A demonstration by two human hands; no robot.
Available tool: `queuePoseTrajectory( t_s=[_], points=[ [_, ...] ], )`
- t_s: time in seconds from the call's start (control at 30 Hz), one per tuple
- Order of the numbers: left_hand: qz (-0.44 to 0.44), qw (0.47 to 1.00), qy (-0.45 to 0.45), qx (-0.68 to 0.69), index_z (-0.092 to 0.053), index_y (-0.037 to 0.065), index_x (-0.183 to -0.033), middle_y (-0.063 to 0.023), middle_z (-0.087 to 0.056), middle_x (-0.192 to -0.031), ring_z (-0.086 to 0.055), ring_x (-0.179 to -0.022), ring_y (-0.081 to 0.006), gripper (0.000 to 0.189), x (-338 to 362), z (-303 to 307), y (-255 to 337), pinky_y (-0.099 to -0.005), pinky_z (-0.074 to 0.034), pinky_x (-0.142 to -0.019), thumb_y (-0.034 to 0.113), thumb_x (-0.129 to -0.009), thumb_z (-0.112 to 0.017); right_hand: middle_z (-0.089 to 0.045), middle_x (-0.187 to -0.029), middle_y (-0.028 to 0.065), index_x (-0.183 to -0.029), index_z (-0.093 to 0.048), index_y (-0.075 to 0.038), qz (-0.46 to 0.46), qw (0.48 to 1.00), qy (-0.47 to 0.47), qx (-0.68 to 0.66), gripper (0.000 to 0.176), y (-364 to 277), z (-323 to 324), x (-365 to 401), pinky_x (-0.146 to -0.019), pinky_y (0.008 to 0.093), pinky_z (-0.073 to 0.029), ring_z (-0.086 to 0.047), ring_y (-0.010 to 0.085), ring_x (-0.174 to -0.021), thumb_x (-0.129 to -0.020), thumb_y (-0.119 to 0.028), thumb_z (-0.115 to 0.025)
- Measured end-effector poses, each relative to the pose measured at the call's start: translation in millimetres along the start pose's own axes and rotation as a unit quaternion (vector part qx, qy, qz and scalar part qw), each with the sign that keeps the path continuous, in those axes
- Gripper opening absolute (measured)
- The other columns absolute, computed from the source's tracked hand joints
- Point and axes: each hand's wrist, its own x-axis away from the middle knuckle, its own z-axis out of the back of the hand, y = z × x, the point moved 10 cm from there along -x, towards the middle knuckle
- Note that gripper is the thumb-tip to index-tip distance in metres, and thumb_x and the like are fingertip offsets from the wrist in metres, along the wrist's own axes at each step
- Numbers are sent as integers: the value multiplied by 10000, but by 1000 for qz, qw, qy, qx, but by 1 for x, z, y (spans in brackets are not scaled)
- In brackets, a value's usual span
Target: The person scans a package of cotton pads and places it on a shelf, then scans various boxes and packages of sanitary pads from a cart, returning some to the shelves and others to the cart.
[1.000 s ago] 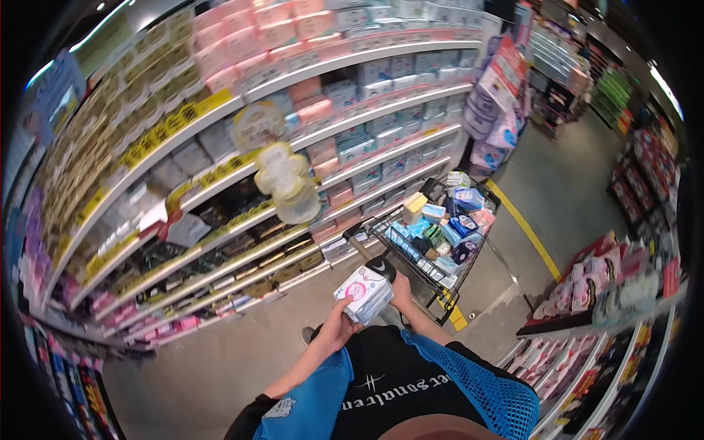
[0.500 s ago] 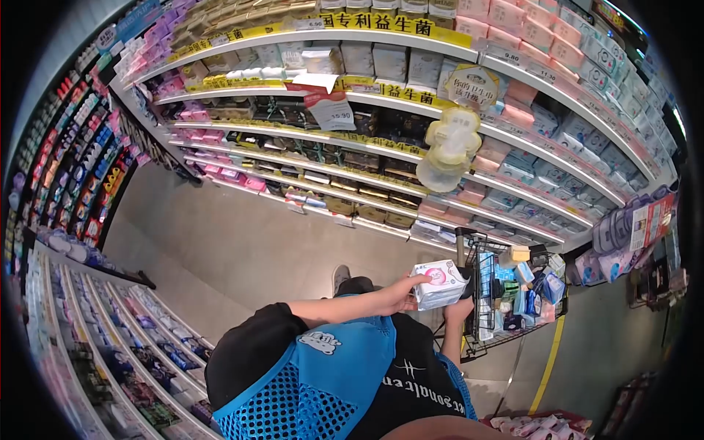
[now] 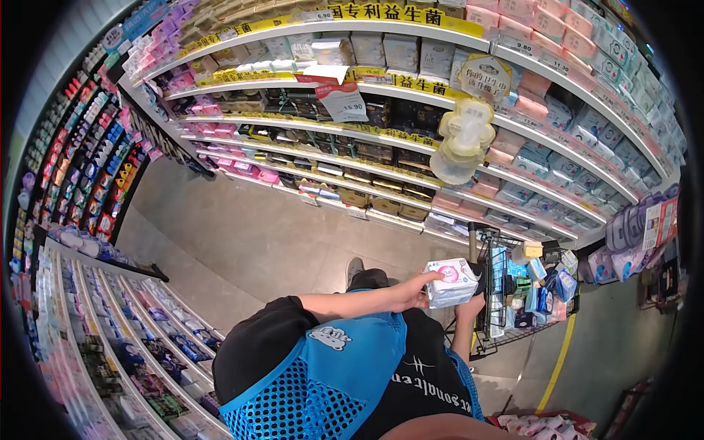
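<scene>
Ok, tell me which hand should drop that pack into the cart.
Probably the right hand: it holds the pack on the side beside the cart; the left hand grips the far side.

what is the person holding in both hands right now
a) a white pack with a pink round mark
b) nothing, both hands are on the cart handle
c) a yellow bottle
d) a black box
a: the left hand and the right hand both grip a white pack with a pink round mark, just beside the loaded wire cart.
</scene>
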Motion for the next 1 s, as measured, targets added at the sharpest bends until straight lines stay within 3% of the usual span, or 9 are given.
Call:
queuePoseTrajectory(
  t_s=[0.57,0.67,0.77,0.8,0.9,1.0],
  points=[
    [16,1000,-18,1,-339,170,-1376,-96,-623,-1179,-677,-951,-192,610,-14,1,-9,-327,-570,-778,423,-914,-645,-699,-1090,203,-1155,-662,-36,-18,1000,-20,14,410,9,-1,3,-868,423,-521,-664,396,-1045,-821,-265,-726],
    [21,1000,-15,-9,-334,165,-1379,-98,-620,-1190,-680,-958,-190,614,-18,-1,-11,-325,-575,-776,423,-916,-644,-716,-1095,189,-1156,-677,-10,-23,999,-29,12,409,14,-4,4,-872,406,-521,-688,342,-1035,-811,-225,-727],
    [29,999,-25,-15,-332,162,-1381,-97,-617,-1210,-683,-988,-188,612,-21,-5,-12,-326,-580,-789,421,-920,-640,-702,-1086,197,-1163,-651,-16,-7,1000,-20,4,400,14,-3,5,-876,413,-521,-669,389,-1039,-813,-196,-722],
    [28,999,-28,-19,-333,161,-1380,-95,-616,-1218,-683,-1000,-188,609,-22,-7,-13,-328,-581,-796,420,-922,-639,-720,-1079,188,-1129,-691,4,-36,999,-19,3,391,20,-2,5,-869,390,-526,-699,319,-1016,-790,-183,-746],
    [31,998,-36,-28,-339,161,-1379,-87,-613,-1237,-681,-1030,-184,591,-22,-9,-13,-331,-581,-821,414,-930,-630,-704,-1077,201,-1148,-657,-3,-26,999,-25,-7,392,18,0,6,-862,402,-529,-680,385,-1024,-805,-177,-730],
    [35,998,-42,-24,-356,157,-1374,-75,-616,-1239,-678,-1041,-175,570,-23,-9,-15,-331,-577,-838,410,-938,-622,-728,-1036,185,-1111,-693,16,-59,998,-18,-6,368,19,3,6,-847,390,-536,-713,319,-987,-791,-162,-737]
  ],
)
